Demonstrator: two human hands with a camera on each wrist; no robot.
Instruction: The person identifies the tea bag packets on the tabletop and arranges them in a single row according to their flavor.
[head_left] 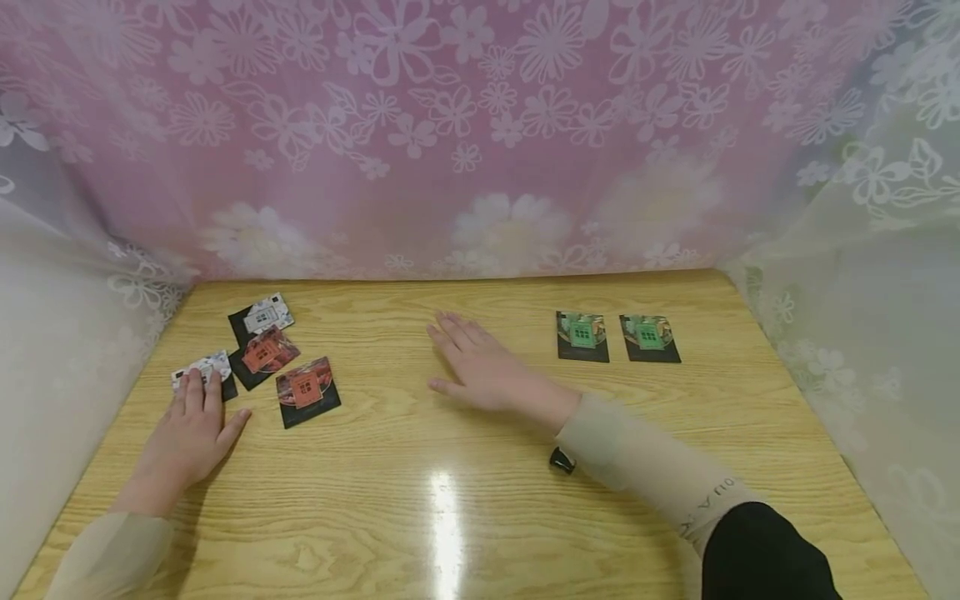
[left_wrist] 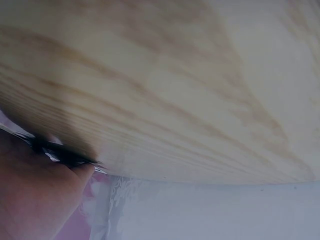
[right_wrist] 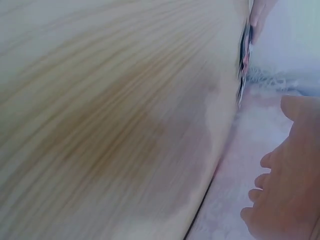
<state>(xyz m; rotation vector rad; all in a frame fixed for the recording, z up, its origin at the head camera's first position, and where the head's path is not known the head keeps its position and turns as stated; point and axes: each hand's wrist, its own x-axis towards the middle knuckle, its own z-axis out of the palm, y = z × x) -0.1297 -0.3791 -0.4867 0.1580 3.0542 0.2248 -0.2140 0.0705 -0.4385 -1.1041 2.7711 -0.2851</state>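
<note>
- Left hand (head_left: 189, 433), left of the frame: fingers are lying nearly straight, thumb apart, tips resting on a flat white-and-black printed packet (head_left: 223, 364).
- Upper left: a second white-and-black packet (head_left: 272, 314) is lying partly under a flat red-and-black printed packet (head_left: 264, 352); another red-and-black packet (head_left: 308, 392) is lying just beside, lower right.
- Right hand (head_left: 483, 372), centre: fingers are pointing straight, holding nothing; table contact, cannot tell.
- Small black object (head_left: 562, 461), lower right of centre: showing beside the sleeve (head_left: 652, 462); identity unclear.
- Right: two flat green-and-black printed packets (head_left: 582, 336) are lying side by side, apart.
- Judgement: left hand is probably positioning its packet; next move is likely calling for light fingertip pressure, sparing neighbouring packets.
</note>
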